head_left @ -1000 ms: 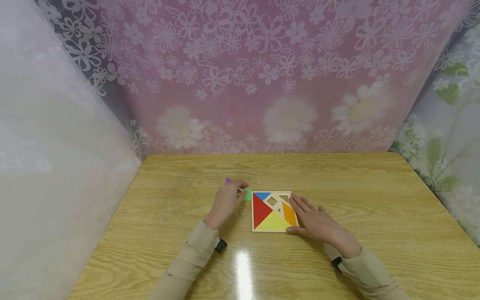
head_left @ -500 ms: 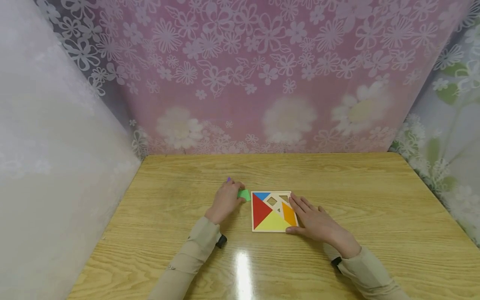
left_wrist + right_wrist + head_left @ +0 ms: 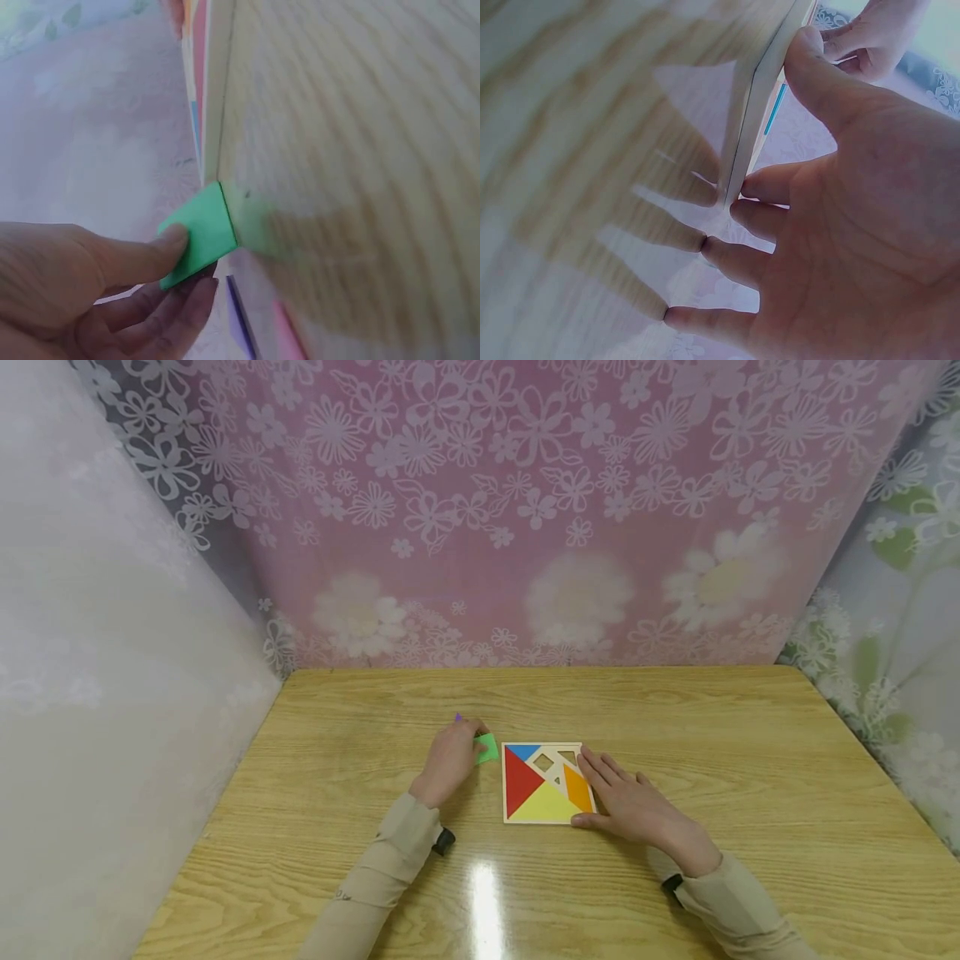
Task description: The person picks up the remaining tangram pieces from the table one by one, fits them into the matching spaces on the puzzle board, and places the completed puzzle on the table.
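Observation:
My left hand point(image 3: 448, 758) pinches a green square puzzle piece point(image 3: 204, 238) between thumb and fingers, just left of the wooden tangram board point(image 3: 550, 773). In the left wrist view the square is tilted, one edge close over the table. Flat in the board lie a red triangle point(image 3: 520, 782), a yellow triangle point(image 3: 546, 803), a blue triangle point(image 3: 522, 751) and an orange parallelogram point(image 3: 577, 789). Bare recesses show at its upper right. With fingers extended, my right hand point(image 3: 633, 802) rests against the board's right side, its thumb at the near corner.
Beyond the left hand, a purple piece point(image 3: 459, 717) lies partly hidden on the wood-grain table point(image 3: 360, 710). A pink piece point(image 3: 288, 334) shows beside it in the left wrist view. A flowered curtain point(image 3: 465, 527) hangs behind the table.
The left hand has taken the green square from beside the board into a pinch, shifted it slightly left and turned it. The right hand and board have stayed nearly still.

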Demonstrator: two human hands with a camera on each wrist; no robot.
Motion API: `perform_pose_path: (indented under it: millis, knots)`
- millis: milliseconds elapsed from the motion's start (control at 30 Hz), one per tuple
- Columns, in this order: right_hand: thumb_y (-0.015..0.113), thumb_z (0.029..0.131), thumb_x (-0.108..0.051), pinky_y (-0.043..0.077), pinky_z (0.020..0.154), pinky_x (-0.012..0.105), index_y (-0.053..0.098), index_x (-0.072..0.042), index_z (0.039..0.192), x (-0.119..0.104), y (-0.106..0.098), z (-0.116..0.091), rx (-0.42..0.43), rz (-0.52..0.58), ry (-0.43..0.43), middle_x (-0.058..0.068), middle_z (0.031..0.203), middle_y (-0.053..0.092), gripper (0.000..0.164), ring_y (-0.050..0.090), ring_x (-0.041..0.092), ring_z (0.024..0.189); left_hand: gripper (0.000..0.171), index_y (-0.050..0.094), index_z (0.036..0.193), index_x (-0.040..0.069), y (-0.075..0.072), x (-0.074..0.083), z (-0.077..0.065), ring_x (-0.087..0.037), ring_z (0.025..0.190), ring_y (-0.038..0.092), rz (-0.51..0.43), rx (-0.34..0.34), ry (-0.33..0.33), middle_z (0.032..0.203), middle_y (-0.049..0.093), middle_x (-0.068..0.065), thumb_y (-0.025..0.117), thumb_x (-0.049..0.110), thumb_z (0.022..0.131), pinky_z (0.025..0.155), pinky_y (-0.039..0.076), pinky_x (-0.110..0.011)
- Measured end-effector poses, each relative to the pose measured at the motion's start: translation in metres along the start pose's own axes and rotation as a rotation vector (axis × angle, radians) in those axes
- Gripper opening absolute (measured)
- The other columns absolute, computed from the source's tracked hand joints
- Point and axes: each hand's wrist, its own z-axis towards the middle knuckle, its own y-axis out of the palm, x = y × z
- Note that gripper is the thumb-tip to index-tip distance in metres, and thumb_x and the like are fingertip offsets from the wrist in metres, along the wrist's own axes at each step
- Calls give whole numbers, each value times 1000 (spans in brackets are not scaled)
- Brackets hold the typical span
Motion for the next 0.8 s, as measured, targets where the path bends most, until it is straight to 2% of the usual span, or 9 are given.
perform_pose_path:
  millis: [67,167,233,400,500,600,800]
  knots:
    - [64,95,-54,26,104,79,23,-2,160,0,0,0,0,1,0,18,167,18,93,25,45,149,17,71,110,1,-1,1,0,-25,86,69,-21,36,3,101,74,-13,71,5,94,77,57,-38]
    - [64,94,-54,26,103,79,23,-2,160,0,0,0,3,1,0,18,167,18,94,25,45,149,18,70,112,1,-3,3,1,-29,90,71,-46,91,19,102,75,-14,70,5,94,79,58,-41]
    - [65,94,-54,27,103,79,23,-2,160,0,0,0,7,-3,0,18,167,19,94,26,45,149,22,69,115,2,-4,7,1,-29,90,72,-67,119,28,101,75,-15,71,5,94,87,56,-44]
    - [66,93,-53,28,102,79,24,-1,160,-1,0,0,14,-14,1,18,167,20,95,28,45,148,31,69,124,8,-5,20,2,-26,91,72,-110,153,48,102,76,-12,71,3,93,98,52,-50]
    - [66,93,-54,28,103,79,24,-1,160,-2,1,0,8,-12,6,18,166,20,95,28,45,148,29,70,123,9,-3,25,3,-23,89,71,-131,140,55,103,75,-11,70,3,94,84,57,-41]
    - [66,93,-54,28,103,79,24,-1,160,-2,0,0,1,-8,10,18,167,20,95,27,45,148,28,70,122,8,-1,28,3,-22,86,71,-152,126,67,103,75,-11,70,4,94,69,56,-29]
    - [65,94,-54,28,103,79,24,-2,160,-2,0,1,4,-17,14,18,167,20,95,28,45,148,28,69,121,7,3,35,4,-22,85,72,-213,98,69,104,75,-13,70,3,94,65,53,-23]
